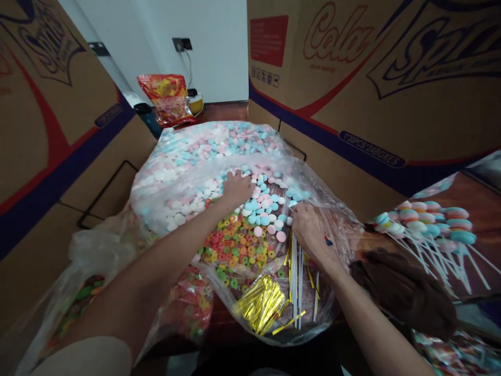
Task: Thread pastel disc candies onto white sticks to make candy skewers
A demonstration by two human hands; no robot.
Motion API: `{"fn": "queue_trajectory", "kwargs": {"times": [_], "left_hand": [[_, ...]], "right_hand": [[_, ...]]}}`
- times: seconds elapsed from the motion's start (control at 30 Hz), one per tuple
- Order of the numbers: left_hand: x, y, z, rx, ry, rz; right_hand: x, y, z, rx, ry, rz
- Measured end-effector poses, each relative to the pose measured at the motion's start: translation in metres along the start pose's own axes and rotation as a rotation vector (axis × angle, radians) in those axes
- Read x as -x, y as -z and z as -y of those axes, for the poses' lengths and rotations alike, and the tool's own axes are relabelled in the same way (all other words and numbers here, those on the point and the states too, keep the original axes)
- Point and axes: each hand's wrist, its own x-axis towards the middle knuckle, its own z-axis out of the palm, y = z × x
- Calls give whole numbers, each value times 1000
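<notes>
The left hand (237,188) rests palm-down on the pastel candies (263,208) heaped at the far side of the clear bag (337,222), fingers curled into them; whether it grips any cannot be told. The right hand (309,228) curls over the far ends of the white sticks (295,282), grip equally unclear. Ring candies (235,245) lie nearer, gold ties (260,305) nearest. Lollipops (422,219) lie right.

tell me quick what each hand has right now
Left hand: curled over the pastel candy discs, grip cannot be told.
Right hand: fingers bent by the white sticks, hold cannot be told.
</notes>
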Motion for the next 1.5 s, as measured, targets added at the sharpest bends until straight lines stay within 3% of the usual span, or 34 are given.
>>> {"fn": "queue_trajectory", "kwargs": {"times": [0.13, 0.27, 0.5, 0.67, 0.8, 0.93, 1.03, 1.2, 1.37, 1.5], "left_hand": [[7, -4, 5, -19, -16, 68], [18, 0, 10, -10, -53, 114], [57, 25, 8, 44, -209, 191], [80, 28, 7, -34, -226, 145], [85, 23, 11, -40, -150, 103], [97, 26, -1, -112, -32, -85], [114, 34, -19, -123, -131, -173], [141, 26, -41, -83, -416, 23], [153, 5, -46, -58, -351, 21], [161, 7, -49, -17, -371, 42]], "right_hand": [[7, -8, 29, 27, 6, 99], [21, -10, 51, -14, 61, 70], [30, -18, 60, -159, 158, 36], [33, -29, 65, -276, 139, -23], [27, -25, 59, -352, 115, 49], [17, -11, 43, -443, 118, 49], [13, -3, 32, -591, 65, -3], [23, 6, 25, -1033, -82, 21], [47, 23, 18, -1230, -148, 3], [71, 33, 6, -1278, -145, 20]]}}
